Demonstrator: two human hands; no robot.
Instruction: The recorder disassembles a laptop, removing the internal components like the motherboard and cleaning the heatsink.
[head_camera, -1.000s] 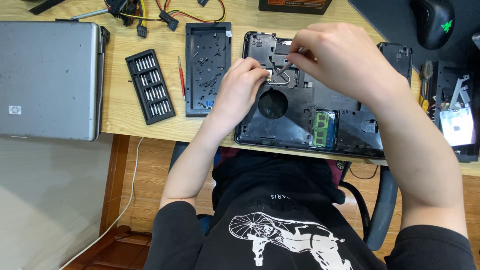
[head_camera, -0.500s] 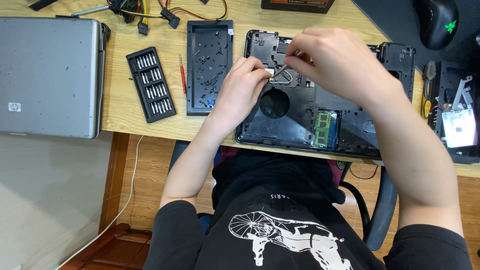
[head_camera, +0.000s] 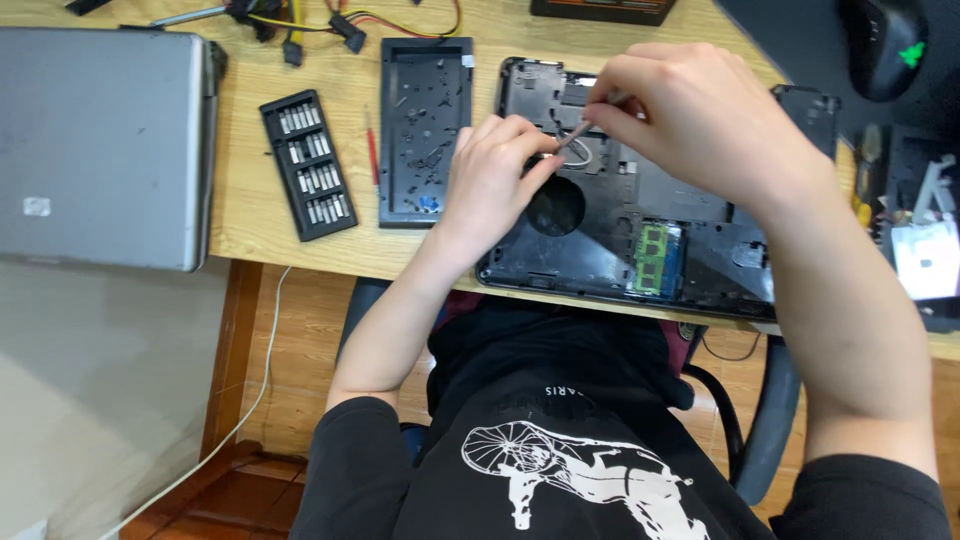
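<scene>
A black laptop base (head_camera: 600, 240) lies upside down with its covers off on the wooden desk (head_camera: 250, 215). A round fan opening and a green memory module (head_camera: 655, 258) show in it. My left hand (head_camera: 495, 180) rests on the base beside the fan opening, fingertips pinched on a small part near thin wires. My right hand (head_camera: 690, 125) hovers above the base's far part and grips a thin screwdriver (head_camera: 580, 128) whose tip points down toward my left fingertips.
A black cover panel (head_camera: 425, 130) lies left of the base with a red screwdriver (head_camera: 372, 150) beside it. A bit set case (head_camera: 308, 165) and a closed grey laptop (head_camera: 100, 140) lie farther left. Cables sit at the far edge, a black mouse (head_camera: 885, 50) at right.
Both hands shifted slightly over the laptop base. My left fingertips moved closer to the screwdriver tip.
</scene>
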